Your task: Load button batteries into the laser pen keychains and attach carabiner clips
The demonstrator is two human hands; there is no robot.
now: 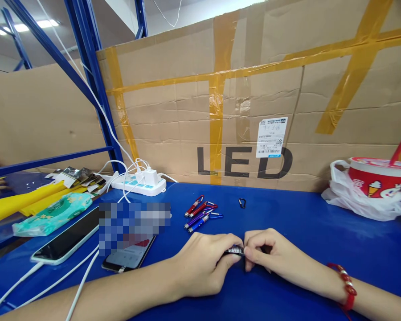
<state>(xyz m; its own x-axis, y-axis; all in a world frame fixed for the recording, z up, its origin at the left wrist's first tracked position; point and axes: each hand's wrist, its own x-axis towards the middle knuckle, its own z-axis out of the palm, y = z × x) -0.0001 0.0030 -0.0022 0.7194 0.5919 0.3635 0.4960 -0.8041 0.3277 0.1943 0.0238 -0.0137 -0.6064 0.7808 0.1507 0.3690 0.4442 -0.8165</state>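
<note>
Both hands meet low over the blue table (321,232). My left hand (203,263) and my right hand (270,254) pinch a small dark keychain flashlight (235,250) between their fingertips; most of it is hidden by the fingers. Just beyond the hands lie several small keychain flashlights (200,214), red, purple and blue, each with a carabiner clip. A loose black carabiner (242,203) lies alone a little farther back. My right wrist wears a red bead bracelet (345,285).
Two phones (67,240) (128,256) lie at the left with white cables attached. A white power strip (138,183) sits at the back left. A cardboard wall marked LED (243,162) closes the back. A red cup in a white plastic bag (377,183) stands at the right. Tissue pack (53,214).
</note>
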